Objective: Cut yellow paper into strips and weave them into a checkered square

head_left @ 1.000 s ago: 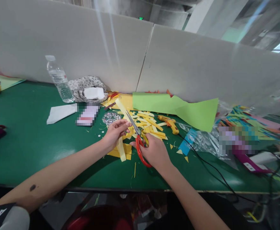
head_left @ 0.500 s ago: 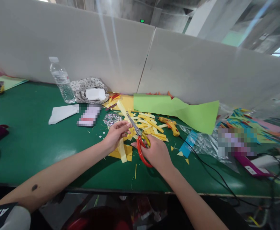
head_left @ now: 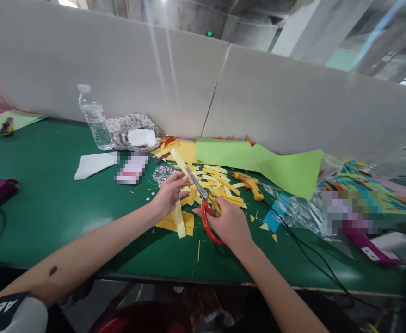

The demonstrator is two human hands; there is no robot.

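My left hand [head_left: 170,194] is closed on a pale yellow paper strip [head_left: 178,221], thumb and fingers pinching it. One end of the strip sticks up past my fingertips, the other hangs below the hand. In my right hand [head_left: 231,221] is a pair of scissors [head_left: 208,223] with a red handle loop and a yellowish one. Their blades point up and left, against the strip just beyond my left fingertips. Behind the scissors lies a loose pile of cut yellow strips [head_left: 220,179]. Wider yellow paper pieces [head_left: 188,221] rest under the held strip.
A yellow glue gun [head_left: 252,185] lies right of the pile, its black cord running to the front edge. Behind it is a green paper sheet [head_left: 286,167]. Left stand a water bottle [head_left: 97,120] and a patterned cloth [head_left: 119,132]. Clear plastic [head_left: 302,212] lies right.
The whole view has shifted slightly, so things sit a little farther right and lower. My left fingers look a bit more spread around the strip. The scissors stay almost in place beside it.
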